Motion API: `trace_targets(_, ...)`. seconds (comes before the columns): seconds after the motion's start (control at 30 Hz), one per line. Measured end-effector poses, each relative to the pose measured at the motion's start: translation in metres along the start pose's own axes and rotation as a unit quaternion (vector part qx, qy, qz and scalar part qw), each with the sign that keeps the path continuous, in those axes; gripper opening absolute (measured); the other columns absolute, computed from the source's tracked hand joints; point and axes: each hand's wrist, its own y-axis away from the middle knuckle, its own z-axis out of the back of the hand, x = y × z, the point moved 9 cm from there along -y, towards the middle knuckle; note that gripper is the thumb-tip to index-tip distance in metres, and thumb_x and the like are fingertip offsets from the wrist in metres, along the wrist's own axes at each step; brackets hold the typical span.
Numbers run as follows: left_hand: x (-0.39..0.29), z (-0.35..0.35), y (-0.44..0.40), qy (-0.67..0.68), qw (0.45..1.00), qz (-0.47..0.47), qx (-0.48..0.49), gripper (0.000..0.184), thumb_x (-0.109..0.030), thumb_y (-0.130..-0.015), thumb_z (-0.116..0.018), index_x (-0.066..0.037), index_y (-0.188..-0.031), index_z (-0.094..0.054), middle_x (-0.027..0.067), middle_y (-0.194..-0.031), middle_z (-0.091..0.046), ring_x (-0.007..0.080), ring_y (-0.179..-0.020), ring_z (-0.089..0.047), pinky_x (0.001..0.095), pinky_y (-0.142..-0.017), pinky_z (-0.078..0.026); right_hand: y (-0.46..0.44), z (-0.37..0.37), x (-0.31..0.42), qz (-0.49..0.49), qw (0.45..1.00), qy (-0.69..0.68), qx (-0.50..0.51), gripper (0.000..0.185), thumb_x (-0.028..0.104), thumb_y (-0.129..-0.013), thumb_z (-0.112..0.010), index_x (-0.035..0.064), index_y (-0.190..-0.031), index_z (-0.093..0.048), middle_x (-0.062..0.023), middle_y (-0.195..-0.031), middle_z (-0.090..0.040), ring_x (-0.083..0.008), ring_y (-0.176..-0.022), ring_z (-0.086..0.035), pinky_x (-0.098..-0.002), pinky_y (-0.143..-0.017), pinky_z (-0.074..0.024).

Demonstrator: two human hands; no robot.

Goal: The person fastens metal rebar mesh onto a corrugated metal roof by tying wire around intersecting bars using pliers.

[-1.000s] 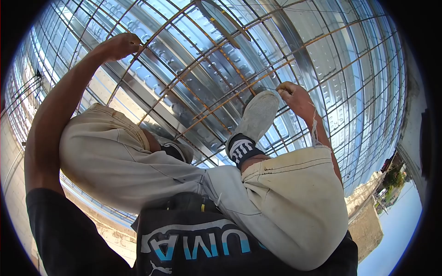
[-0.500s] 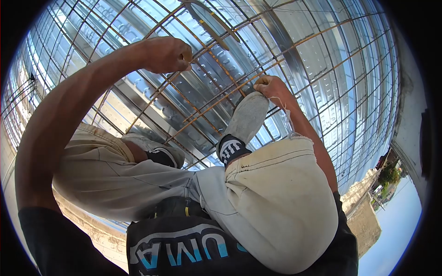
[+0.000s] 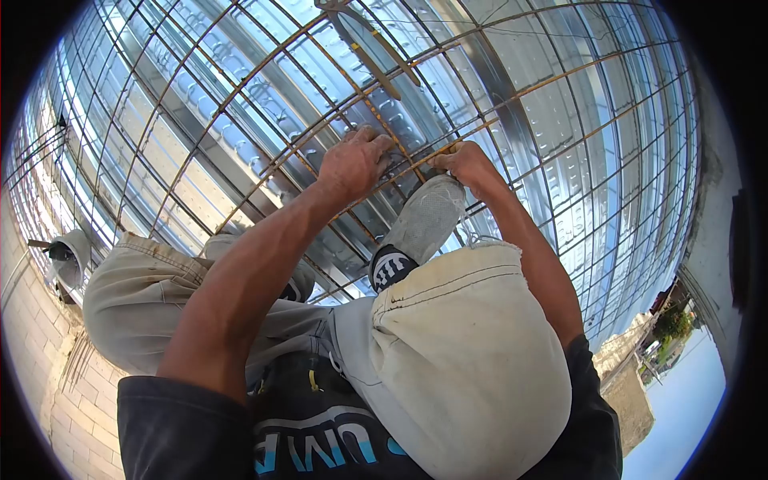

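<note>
A grid of thin, partly rusty steel bars [image 3: 218, 114] spreads over shiny corrugated metal sheeting [image 3: 240, 144]. My left hand [image 3: 356, 162] is low over the bars, back upward, its fingers curled down near a crossing; their tips are hidden. Just right of it, above the toe of my shoe [image 3: 428, 214], my right hand [image 3: 466, 166] pinches at the same crossing. Whatever either hand grips is too small or hidden to make out. Beyond them, long-handled pincers [image 3: 374, 70] with yellow marks lie on the grid, handles pointing towards me.
My bent knee [image 3: 472, 344] rises between my arms. A grey rounded object [image 3: 72, 258] sits at the left edge, beside paving [image 3: 40, 336]. A pale wall [image 3: 716, 200] borders the sheeting on the right.
My left hand has come down and right from above the grid to the crossing beside my right hand. The right hand has shifted slightly, and the view has tilted a little.
</note>
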Motion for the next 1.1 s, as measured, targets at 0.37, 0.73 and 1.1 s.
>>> trace_targets(0.37,-0.011,-0.019,-0.004,-0.089,0.994,-0.019,-0.056,0.028,-0.025,-0.091,-0.058,-0.005,-0.11,-0.06,0.0143,-0.116,-0.057,0.0319,-0.114,-0.055,0.0441,-0.094,-0.048,0.02,0.015,0.014,0.004,0.993,-0.012,0.115,0.035,0.022,-0.083,-0.069,-0.0027,-0.107,-0.069,-0.0143,-0.086,-0.069,-0.0192,-0.076,-0.065,-0.0341,-0.067,-0.0499)
trace_targets(0.73,-0.006,0.003,0.005,0.001,0.999,-0.004,-0.05,0.022,-0.015,-0.086,-0.058,0.001,-0.101,-0.053,0.0218,-0.103,-0.058,0.0386,-0.099,-0.059,0.0472,-0.084,-0.049,0.043,-0.016,0.06,0.152,0.958,0.237,0.054,0.026,0.005,-0.073,-0.054,-0.0034,-0.091,-0.07,-0.0297,-0.087,-0.065,-0.0429,-0.082,-0.065,-0.0468,-0.074,-0.0523)
trace_targets(1.1,-0.044,0.009,-0.002,0.101,0.991,-0.063,-0.056,0.017,-0.015,-0.081,-0.067,-0.001,-0.088,-0.061,0.017,-0.08,-0.067,0.036,-0.075,-0.066,0.043,-0.068,-0.052,0.086,-0.027,0.052,0.068,0.992,0.103,-0.013,0.028,0.015,-0.085,-0.064,-0.0045,-0.104,-0.067,-0.0311,-0.098,-0.064,-0.0433,-0.096,-0.064,-0.0479,-0.085,-0.0506)
